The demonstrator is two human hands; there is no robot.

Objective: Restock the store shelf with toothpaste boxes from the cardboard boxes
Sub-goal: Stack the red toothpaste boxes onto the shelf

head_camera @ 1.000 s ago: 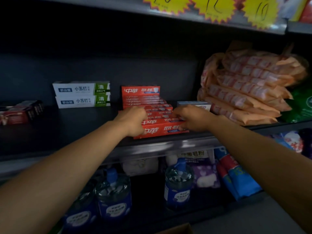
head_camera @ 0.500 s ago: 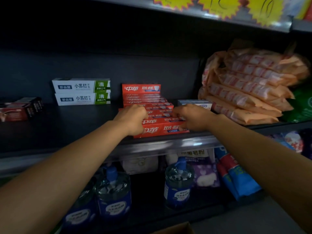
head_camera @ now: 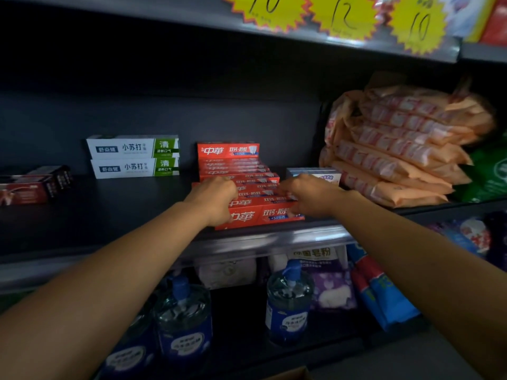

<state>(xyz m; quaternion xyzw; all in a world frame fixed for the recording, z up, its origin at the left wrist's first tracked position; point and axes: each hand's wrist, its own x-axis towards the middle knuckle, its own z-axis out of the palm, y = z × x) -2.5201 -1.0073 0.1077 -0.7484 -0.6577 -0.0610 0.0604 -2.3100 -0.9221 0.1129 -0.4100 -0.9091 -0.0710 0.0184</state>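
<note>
Several red toothpaste boxes [head_camera: 258,213] lie in a stepped row on the dark shelf [head_camera: 109,215], running from its front edge back to a stack against the rear wall [head_camera: 228,150]. My left hand [head_camera: 212,197] grips the left ends of the front boxes with curled fingers. My right hand [head_camera: 307,194] grips their right ends. Both hands cover the middle boxes of the row. The cardboard boxes are out of view, save for a brown corner [head_camera: 290,374] at the bottom edge.
Two white-and-green toothpaste boxes [head_camera: 133,156] stand stacked at the left rear, dark red boxes [head_camera: 30,186] at far left. A pale blue box [head_camera: 312,174] and orange packets [head_camera: 397,149] sit right. Blue bottles [head_camera: 288,300] fill the lower shelf. Yellow price tags [head_camera: 343,15] hang above.
Both hands have stayed on the ends of the front red boxes. The view has shifted slightly; the row looks much the same.
</note>
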